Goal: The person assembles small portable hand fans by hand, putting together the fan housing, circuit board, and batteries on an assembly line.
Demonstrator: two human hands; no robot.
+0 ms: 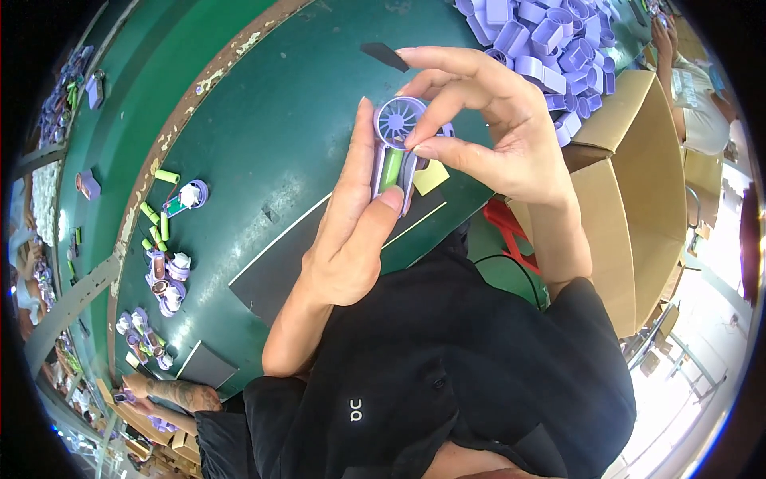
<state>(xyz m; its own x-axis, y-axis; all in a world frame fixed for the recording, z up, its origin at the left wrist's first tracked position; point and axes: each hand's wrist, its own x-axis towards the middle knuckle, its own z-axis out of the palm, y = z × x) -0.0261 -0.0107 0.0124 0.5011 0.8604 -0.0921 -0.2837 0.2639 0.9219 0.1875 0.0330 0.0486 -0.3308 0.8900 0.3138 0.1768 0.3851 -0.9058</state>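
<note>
My left hand (349,239) is closed around a small purple handheld fan (396,120), its thumb on the green battery (392,169) in the open handle. The round fan head with its blades points up. My right hand (499,120) pinches thumb and forefinger together at the neck of the fan; what sits between those tips is too small to make out. A thin black flat piece (384,56) is at the tip of another, stretched right finger. Behind the hands, a purple part shows partly beside the fan.
A black board (275,275) and a yellow paper pad (432,177) lie below my hands. Purple housings (558,48) are heaped at the back right, beside an open cardboard box (638,231). Green batteries (165,225) and fan assemblies (166,281) lie left. A co-worker's tattooed arm (179,393) shows lower left.
</note>
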